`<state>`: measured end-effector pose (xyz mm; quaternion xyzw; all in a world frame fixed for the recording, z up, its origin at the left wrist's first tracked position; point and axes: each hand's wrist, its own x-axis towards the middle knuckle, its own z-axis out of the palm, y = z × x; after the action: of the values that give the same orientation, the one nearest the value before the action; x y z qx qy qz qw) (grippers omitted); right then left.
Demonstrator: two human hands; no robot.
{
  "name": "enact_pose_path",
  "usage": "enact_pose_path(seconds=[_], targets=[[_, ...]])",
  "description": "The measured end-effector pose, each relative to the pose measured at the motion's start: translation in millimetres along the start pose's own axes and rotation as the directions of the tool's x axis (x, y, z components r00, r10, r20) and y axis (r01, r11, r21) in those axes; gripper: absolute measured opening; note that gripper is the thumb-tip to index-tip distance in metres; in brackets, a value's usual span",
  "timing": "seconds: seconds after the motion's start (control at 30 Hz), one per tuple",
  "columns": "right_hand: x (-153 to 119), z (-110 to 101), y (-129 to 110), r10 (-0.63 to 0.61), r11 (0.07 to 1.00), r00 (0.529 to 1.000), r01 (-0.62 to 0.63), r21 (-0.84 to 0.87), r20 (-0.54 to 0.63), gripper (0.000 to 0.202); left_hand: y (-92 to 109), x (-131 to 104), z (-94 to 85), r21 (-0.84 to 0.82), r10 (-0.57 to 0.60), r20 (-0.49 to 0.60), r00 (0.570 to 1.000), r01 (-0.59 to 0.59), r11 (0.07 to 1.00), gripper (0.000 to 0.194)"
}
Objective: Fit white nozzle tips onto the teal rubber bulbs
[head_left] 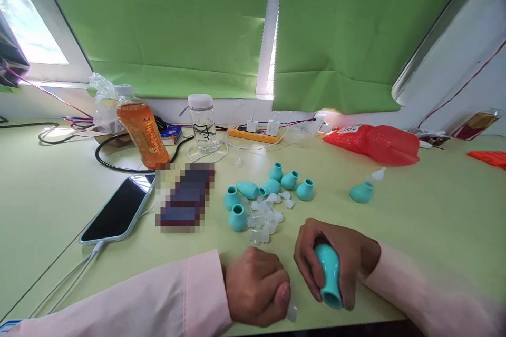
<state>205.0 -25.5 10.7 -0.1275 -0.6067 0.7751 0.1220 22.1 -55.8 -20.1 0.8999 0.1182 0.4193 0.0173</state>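
My right hand (336,258) is wrapped round a teal bulb-shaped piece (330,274), its open end facing the front edge. Beside it, my left hand (259,287) is closed in a fist; a small translucent piece (292,312) shows at its thumb side, and whatever lies inside the fist is hidden. Beyond my hands, several teal pieces (237,217) stand or lie on their sides round a pile of translucent white pieces (266,218). Farther right, a teal piece (361,193) lies with a translucent tip (378,174) at its mouth.
On the pale green table (427,210), a phone (118,210) with a cable lies left, near a blurred dark object (185,197). Behind are an orange drink bottle (142,131), a clear jar (203,124), a power strip (255,134) and a red bag (373,145).
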Motion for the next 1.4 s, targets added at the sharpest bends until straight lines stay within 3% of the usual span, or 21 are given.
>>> enact_pose_path(seconds=[0.03,0.13,0.23,0.3,0.4,0.53,0.6,0.77,0.83,0.9,0.97,1.03,1.13,1.2,1.27,1.3,1.4], targets=[[-2.3,-2.1,-2.4,-0.043,0.999,0.999,0.043,0.026,0.002,0.028,-0.2,-1.6,2.0,0.048,0.024,0.001,1.0,-0.024,0.999,0.042],[-5.4,-11.0,-6.0,-0.219,0.965,0.964,0.237,0.115,-0.148,0.028,-4.9,-6.1,9.8,0.272,0.062,0.079,0.995,-0.081,0.959,0.042],[-5.4,-23.4,-4.8,-0.29,0.941,0.913,0.327,0.087,-0.287,0.026,-9.9,-6.2,13.9,0.454,-0.14,0.245,0.959,0.014,0.891,0.033],[-5.7,-29.7,-3.9,-0.31,0.947,0.857,0.318,-0.051,-0.413,0.023,-10.3,-3.4,12.4,0.517,-0.293,0.36,0.886,0.072,0.853,0.016],[-6.4,-30.8,-5.5,-0.384,0.916,0.71,0.217,-0.336,-0.59,0.018,-8.3,1.1,8.1,0.578,-0.389,0.444,0.807,0.073,0.813,0.028],[-5.8,-22.7,-10.4,-0.589,0.751,0.537,0.089,-0.654,-0.603,0.017,-9.0,1.2,8.1,0.612,-0.397,0.418,0.817,0.07,0.788,0.033],[-5.4,-21.6,-11.4,-0.702,0.649,0.405,0.026,-0.76,-0.586,0.016,-10.6,0.0,9.5,0.611,-0.384,0.399,0.833,0.071,0.788,0.033],[-7.5,-37.0,-12.6,-0.874,0.484,0.007,-0.083,-0.871,-0.486,0.017,-11.2,0.1,8.7,0.615,-0.332,0.364,0.87,0.043,0.787,0.03],[-10.5,-47.3,-14.6,-0.9,0.435,-0.091,-0.176,-0.883,-0.426,0.017,-10.0,1.3,7.7,0.614,-0.308,0.347,0.886,0.034,0.788,0.025],[-14.9,-58.7,-16.3,-0.92,0.391,-0.115,-0.316,-0.864,-0.374,0.015,-8.6,2.3,7.4,0.616,-0.291,0.329,0.898,0.029,0.787,0.019],[-20.3,-70.8,-15.8,-0.93,0.353,-0.07,-0.44,-0.826,-0.36,0.012,-7.5,2.7,8.0,0.624,-0.29,0.314,0.904,0.034,0.781,0.017],[-25.3,-83.2,-12.4,-0.908,0.35,0.02,-0.513,-0.784,-0.418,0.012,-6.8,2.1,9.0,0.625,-0.291,0.311,0.905,0.036,0.78,0.017],[-29.4,-97.9,-4.8,-0.743,0.451,0.177,-0.581,-0.678,-0.646,0.014,-6.6,0.5,10.4,0.609,-0.277,0.316,0.908,0.03,0.793,0.016],[-30.0,-101.4,-2.8,-0.648,0.473,0.241,-0.615,-0.631,-0.722,0.016,-7.0,-0.4,10.8,0.604,-0.263,0.306,0.915,0.028,0.797,0.015],[-31.2,-97.8,-7.5,-0.706,0.409,0.247,-0.623,-0.667,-0.664,0.016,-7.8,-0.5,10.6,0.604,-0.261,0.296,0.919,0.031,0.797,0.014],[-33.2,-93.3,-12.7,-0.781,0.343,0.222,-0.628,-0.698,-0.584,0.018,-8.3,-0.4,10.3,0.603,-0.265,0.299,0.917,0.033,0.797,0.014],[-48.5,-74.8,-34.5,-0.972,0.089,0.083,-0.734,-0.673,-0.218,0.031,-9.4,0.8,8.6,0.592,-0.278,0.332,0.901,0.03,0.805,0.014]])
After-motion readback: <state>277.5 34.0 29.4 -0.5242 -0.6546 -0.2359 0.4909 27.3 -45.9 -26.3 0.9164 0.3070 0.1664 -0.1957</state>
